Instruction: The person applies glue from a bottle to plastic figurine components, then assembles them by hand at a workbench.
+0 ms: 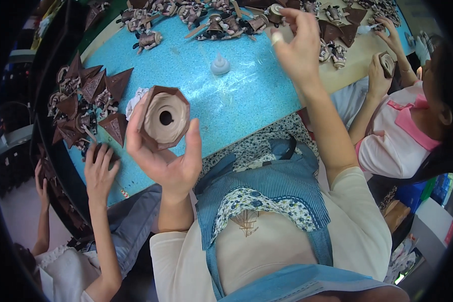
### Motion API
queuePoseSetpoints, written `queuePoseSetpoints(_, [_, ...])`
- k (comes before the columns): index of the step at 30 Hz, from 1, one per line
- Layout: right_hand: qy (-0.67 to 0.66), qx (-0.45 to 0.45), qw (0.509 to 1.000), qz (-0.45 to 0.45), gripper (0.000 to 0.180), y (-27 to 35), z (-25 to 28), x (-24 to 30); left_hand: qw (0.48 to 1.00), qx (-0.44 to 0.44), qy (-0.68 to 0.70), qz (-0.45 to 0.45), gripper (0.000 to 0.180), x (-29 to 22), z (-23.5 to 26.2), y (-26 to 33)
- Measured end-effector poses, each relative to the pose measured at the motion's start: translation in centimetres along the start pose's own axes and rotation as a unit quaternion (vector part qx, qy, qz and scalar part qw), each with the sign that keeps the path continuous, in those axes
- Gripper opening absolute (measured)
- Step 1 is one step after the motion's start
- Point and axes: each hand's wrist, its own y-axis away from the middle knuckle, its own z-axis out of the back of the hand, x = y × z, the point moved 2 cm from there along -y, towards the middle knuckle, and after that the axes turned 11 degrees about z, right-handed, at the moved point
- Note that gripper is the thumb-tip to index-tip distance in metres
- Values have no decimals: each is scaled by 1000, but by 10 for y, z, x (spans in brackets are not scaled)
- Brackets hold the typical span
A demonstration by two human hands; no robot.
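Octagonal brown cone piece (165, 117), matte with holed underside, gripped by left hand (161, 151); right hand (297, 45) pinches nothing visible.

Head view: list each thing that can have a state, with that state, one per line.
Brown cone piece: held up in the left hand, hollow underside and centre hole facing the camera.
Right hand: raised over the table, fingertips pinched together; anything between them is too small to tell.
White dropper bottle: upright on the blue table, untouched.
Brown cones: piled at the left.
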Motion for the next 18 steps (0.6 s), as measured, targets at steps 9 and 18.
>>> queuePoseSetpoints(9, [151, -14, 986, -63, 34, -8, -13, -41, 993, -33, 93, -66, 71, 3, -30, 0])
queuePoseSetpoints(18, [-7, 48, 998, -32, 29, 19, 37, 24, 985, -82, 97, -119, 81, 6, -32, -1])
